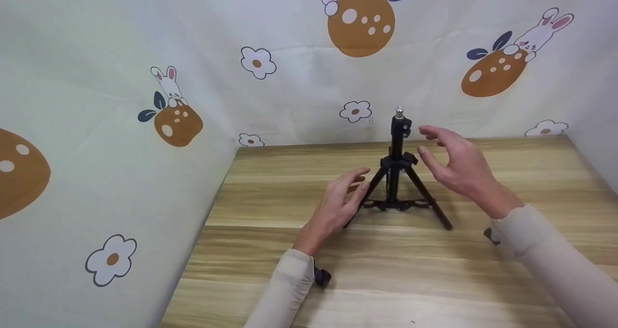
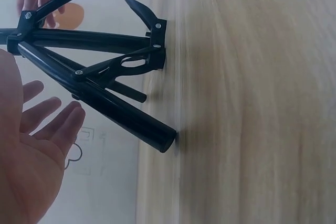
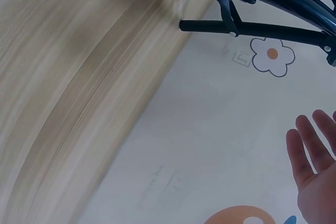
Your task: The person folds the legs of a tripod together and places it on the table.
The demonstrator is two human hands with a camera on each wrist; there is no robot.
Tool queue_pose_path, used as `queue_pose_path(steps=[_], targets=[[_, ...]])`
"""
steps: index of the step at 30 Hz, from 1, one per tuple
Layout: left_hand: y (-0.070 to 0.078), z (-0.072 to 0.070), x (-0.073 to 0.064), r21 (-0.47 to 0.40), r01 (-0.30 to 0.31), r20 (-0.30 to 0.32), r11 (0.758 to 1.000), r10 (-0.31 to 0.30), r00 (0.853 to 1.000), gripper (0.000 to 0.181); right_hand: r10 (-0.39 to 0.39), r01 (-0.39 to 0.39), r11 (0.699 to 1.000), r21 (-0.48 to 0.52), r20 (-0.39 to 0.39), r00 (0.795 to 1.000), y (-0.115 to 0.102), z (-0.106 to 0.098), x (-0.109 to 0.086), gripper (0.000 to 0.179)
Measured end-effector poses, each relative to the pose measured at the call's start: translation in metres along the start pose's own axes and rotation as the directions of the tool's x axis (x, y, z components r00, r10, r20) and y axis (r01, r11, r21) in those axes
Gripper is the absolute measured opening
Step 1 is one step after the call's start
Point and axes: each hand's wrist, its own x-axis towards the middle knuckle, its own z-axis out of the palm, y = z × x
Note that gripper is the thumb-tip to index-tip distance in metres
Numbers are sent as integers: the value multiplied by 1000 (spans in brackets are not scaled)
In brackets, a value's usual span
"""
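A small black tripod stand (image 1: 397, 161) stands upright on the wooden table, its legs spread and a silver screw stud (image 1: 399, 111) on top. My left hand (image 1: 339, 200) is beside its left leg, fingers loosely bent and nothing gripped. In the left wrist view that hand (image 2: 39, 145) lies near the leg tube (image 2: 121, 115), palm turned toward the stand. To the right of the upper column is my right hand (image 1: 458, 161), fingers apart and holding nothing. The right wrist view shows the same hand (image 3: 317, 174) apart from the stand's leg (image 3: 273, 31).
A pale cloth backdrop (image 1: 299, 96) printed with rabbits, orange fruits and flowers rises behind and to the left of the wooden table (image 1: 270, 279). Dark wrist-worn pieces show at the left sleeve (image 1: 322, 276) and under the right sleeve (image 1: 491, 236).
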Motion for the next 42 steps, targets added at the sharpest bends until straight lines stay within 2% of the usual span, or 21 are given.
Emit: queue_pose_path(steps=[9, 13, 28, 37, 42], targets=[[-1, 2, -3, -9, -48, -26, 999, 48, 999, 41, -62, 68, 996, 63, -100, 993, -6, 0, 3, 38], [-1, 2, -4, -6, -50, -35, 999, 50, 998, 38, -75, 87, 992, 96, -125, 989, -8, 2, 3, 36], [-5, 8, -4, -13, -130, -82, 991, 128, 988, 28, -105, 133, 975, 178, -159, 982, -18, 0, 9, 35], [-5, 10, -6, -21, -108, -83, 994, 106, 991, 32, -127, 168, 963, 210, -194, 973, -24, 0, 12, 35], [-6, 12, -6, -24, -119, -97, 993, 116, 989, 32, -141, 186, 958, 220, -203, 969, -28, -2, 16, 34]])
